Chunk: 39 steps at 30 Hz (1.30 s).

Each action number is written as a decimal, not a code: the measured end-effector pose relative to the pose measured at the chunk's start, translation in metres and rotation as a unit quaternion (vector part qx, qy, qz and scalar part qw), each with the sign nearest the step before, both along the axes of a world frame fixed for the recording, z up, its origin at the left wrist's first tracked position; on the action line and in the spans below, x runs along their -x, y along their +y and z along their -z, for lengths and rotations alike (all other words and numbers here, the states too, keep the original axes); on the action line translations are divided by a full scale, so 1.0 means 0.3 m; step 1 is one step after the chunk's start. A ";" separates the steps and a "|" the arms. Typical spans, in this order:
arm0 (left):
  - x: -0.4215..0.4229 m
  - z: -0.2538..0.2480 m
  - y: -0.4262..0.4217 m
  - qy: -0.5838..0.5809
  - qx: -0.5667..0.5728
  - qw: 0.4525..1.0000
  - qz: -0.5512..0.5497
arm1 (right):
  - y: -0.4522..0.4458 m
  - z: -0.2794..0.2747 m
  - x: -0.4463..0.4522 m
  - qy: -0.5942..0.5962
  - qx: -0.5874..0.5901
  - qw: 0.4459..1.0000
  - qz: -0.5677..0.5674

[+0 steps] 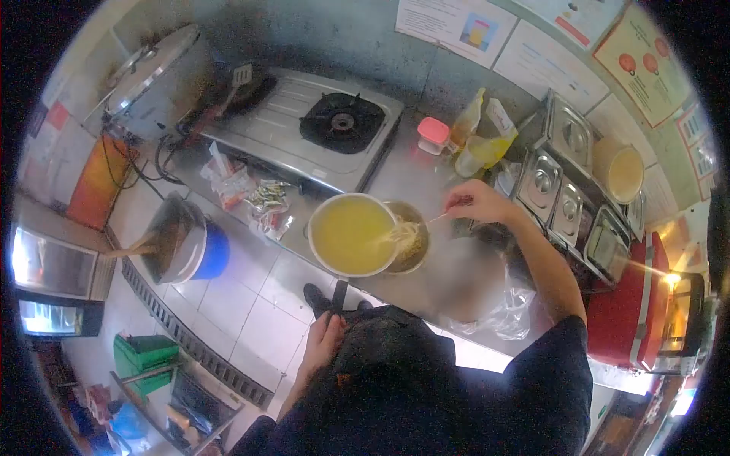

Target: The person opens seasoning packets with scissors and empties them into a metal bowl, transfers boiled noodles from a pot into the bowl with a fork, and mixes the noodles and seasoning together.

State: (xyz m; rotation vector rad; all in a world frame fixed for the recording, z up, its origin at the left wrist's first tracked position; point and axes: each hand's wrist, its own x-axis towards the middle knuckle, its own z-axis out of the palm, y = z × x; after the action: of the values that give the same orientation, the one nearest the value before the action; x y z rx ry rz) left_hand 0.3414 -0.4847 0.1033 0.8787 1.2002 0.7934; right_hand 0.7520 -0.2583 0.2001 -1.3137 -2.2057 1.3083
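A round pot (pixel 351 235) of yellow liquid is at the counter's front edge, its black handle (pixel 340 295) pointing towards me. My left hand (pixel 325 339) is closed around the end of that handle. Partly behind the pot's right side sits a second round container (pixel 414 260) with brownish contents. Pale noodles (pixel 409 237) lie across the pot's right rim and over this container. My right hand (pixel 480 204) pinches a thin utensil (pixel 438 218) whose tip meets the noodles; its exact kind is hard to make out.
A gas stove (pixel 342 121) stands at the back, with a large lidded pot (pixel 156 83) on its left. Packets (pixel 266 197) lie before the stove. Lidded metal trays (pixel 541 181) line the right side. A blue bucket (pixel 211 247) and green bin (pixel 144 361) are lower left.
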 end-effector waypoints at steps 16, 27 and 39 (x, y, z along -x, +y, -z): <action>0.010 0.005 -0.004 0.018 -0.014 1.000 0.001 | -0.055 -0.070 0.301 -0.257 -0.433 0.864 -0.001; -0.002 -0.060 -0.016 0.024 0.002 1.000 0.000 | -0.074 0.090 0.440 -0.254 -0.307 0.905 -0.152; 0.028 -0.024 -0.026 0.045 -0.011 0.999 -0.007 | -0.053 0.008 0.290 0.016 0.018 0.999 -0.025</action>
State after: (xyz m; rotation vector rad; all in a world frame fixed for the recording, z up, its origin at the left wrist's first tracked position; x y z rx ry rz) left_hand 0.3330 -0.4926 0.1107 0.9339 1.2795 0.7859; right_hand 0.6649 -0.2743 0.1978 -1.2498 -2.2173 1.3825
